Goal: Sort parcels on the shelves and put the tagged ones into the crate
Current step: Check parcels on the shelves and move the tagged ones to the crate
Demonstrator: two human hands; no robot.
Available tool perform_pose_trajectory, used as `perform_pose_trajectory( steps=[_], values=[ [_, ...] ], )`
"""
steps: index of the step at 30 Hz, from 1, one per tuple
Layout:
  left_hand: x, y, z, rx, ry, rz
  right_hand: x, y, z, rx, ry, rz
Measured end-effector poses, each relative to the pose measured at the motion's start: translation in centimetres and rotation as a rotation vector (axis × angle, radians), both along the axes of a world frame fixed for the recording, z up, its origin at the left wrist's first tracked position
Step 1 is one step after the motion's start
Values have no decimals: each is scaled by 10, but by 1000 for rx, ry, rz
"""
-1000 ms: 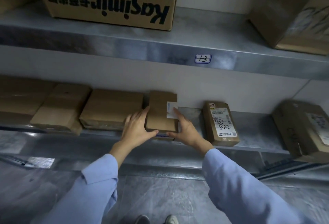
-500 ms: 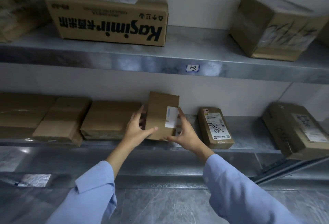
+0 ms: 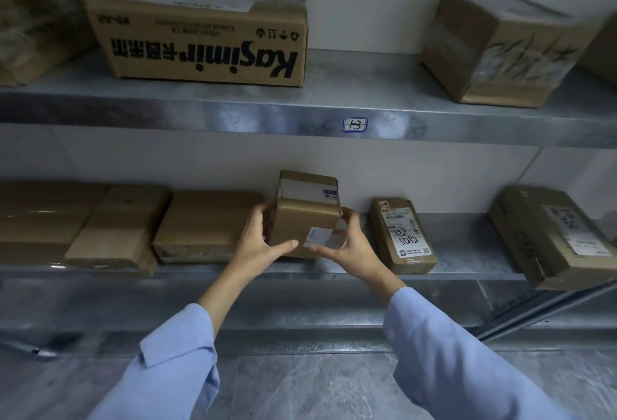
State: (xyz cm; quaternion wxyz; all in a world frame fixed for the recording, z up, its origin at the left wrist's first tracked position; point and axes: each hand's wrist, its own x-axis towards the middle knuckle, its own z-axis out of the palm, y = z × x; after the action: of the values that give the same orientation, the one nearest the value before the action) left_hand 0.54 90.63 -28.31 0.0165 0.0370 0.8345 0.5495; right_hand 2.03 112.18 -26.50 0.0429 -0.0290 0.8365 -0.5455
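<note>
A small brown cardboard parcel (image 3: 302, 219) is held up off the middle shelf (image 3: 460, 246), tilted so its top face with a white label shows. My left hand (image 3: 258, 244) grips its left side and bottom edge. My right hand (image 3: 350, 247) grips its right lower corner, next to a small white tag on the front face. A narrow parcel with a printed label and handwritten "5082" (image 3: 402, 236) lies on the shelf just to the right. No crate is in view.
Several flat brown parcels (image 3: 207, 224) lie on the middle shelf to the left, a larger labelled one (image 3: 554, 236) at the right. On the upper shelf (image 3: 350, 98) stand a "Kasimir" box (image 3: 207, 38) and a taped box (image 3: 500, 48). Grey floor lies below.
Both hands have lifted the small parcel off the shelf and tipped it upright, turning it so another face with a white label shows. The view has tilted upward.
</note>
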Motion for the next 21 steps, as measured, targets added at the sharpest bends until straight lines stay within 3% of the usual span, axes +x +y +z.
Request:
perform_pose_trajectory(
  steps=[5,14,21],
  values=[
    [6,4,3,-74,36,-28,3,-1,0,-62,45,-3],
    [9,9,-10,117,11,-10,6,8,-8,-205,-74,-42],
    [12,12,-20,53,15,30,7,7,-22,-118,-74,13]
  ],
)
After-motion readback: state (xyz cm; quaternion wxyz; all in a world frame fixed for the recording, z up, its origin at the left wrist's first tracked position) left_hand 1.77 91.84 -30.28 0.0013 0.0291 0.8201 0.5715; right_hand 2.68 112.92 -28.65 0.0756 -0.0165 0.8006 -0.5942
